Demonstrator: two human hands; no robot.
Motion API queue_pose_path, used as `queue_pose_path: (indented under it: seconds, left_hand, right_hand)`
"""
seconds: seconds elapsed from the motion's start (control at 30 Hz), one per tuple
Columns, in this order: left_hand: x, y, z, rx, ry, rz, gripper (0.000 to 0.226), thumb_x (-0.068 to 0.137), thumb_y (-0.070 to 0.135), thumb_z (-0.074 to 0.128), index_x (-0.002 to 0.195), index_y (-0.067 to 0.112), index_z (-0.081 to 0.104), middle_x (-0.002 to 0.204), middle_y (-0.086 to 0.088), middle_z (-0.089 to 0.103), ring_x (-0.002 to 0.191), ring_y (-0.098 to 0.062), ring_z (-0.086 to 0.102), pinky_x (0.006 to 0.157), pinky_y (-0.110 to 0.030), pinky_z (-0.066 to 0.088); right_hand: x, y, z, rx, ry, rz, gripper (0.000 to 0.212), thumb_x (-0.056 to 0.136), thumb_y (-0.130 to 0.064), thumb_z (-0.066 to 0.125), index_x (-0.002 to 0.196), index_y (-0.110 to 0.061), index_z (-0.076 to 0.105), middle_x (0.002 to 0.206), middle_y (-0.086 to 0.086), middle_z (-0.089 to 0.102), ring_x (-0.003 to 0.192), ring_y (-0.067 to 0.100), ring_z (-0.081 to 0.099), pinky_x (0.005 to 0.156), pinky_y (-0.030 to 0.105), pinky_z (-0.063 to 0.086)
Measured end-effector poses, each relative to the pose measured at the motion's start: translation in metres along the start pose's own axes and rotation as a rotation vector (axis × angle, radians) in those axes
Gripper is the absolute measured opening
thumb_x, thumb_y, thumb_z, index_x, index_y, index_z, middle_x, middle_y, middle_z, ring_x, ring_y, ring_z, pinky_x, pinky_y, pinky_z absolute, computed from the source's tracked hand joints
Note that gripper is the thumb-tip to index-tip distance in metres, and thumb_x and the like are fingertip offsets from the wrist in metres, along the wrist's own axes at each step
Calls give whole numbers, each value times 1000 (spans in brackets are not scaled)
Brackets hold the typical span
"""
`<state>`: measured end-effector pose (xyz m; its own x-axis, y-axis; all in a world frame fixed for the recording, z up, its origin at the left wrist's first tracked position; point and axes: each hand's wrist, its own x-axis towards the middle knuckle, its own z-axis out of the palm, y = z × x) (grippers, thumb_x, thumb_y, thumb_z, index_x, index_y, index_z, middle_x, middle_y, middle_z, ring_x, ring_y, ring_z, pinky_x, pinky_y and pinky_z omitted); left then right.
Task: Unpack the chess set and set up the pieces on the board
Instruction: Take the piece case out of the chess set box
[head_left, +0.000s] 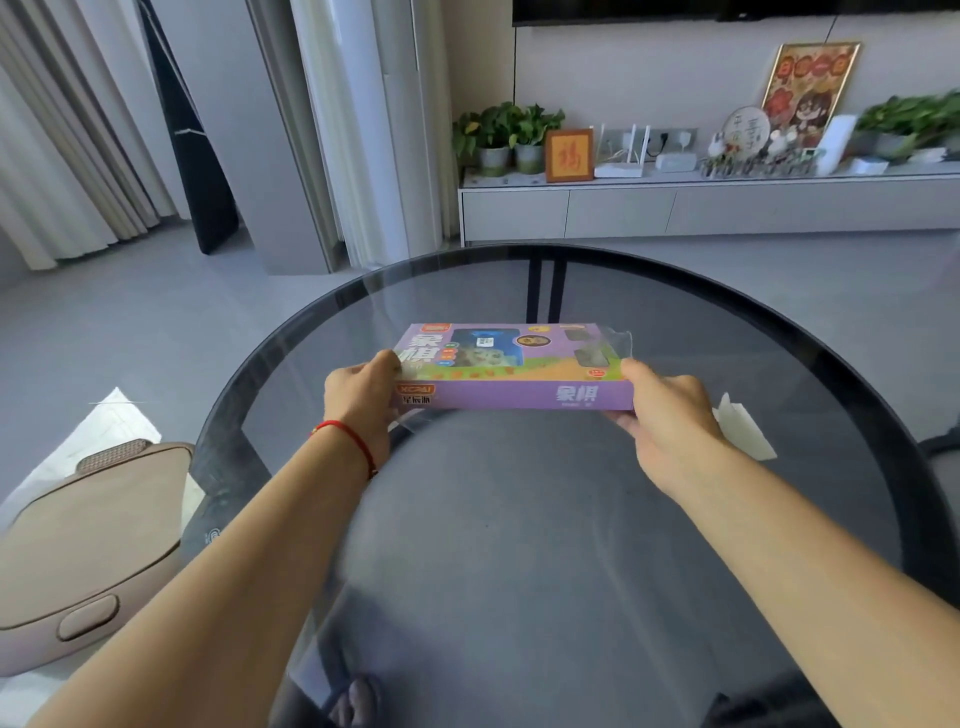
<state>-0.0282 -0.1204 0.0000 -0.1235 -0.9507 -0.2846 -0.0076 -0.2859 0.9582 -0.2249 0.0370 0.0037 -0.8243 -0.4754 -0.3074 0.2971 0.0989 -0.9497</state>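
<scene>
A flat purple chess set box (511, 366) with a colourful printed lid is held just above the middle of the round dark glass table (779, 332). My left hand (363, 397) grips its left end, thumb on the lid. My right hand (662, 410) grips its right end, fingers curled under the box. A clear plastic flap (618, 340) sticks out at the box's far right corner. The box is closed; no board or pieces are visible.
A beige stool or bag (88, 540) sits to the left of the table. A white folded paper (745, 426) lies under or beside the glass at the right. A TV cabinet (675, 210) with plants and frames stands beyond the table.
</scene>
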Motion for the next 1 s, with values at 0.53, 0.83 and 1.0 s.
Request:
queue_pose_path:
  seconds: [0.53,0.83,1.0]
  left_hand:
    - [5,13,-67,-335,89,-20,36,92,-13,43,125,-6,57,89,-18,62,67,-23,65,53,-30,58]
    - [18,114,-52,-308,23,180,46,100,2,46,146,7,44,145,-16,52,129,-31,55,67,-27,54]
    - [-15,152,18,-638,-164,146,46,107,13,25,152,3,30,157,-22,32,147,-36,27,105,-43,44]
  right_hand:
    - [-23,-30,-47,126,-368,7,23,106,-10,48,108,2,68,96,14,78,81,22,76,65,37,64]
    - [-31,-9,-71,-155,-424,35,32,107,-8,41,105,7,70,97,23,76,79,31,74,73,45,61]
    - [-34,13,-64,-491,-331,-189,35,99,-19,45,68,-6,56,63,5,58,62,23,49,65,48,53]
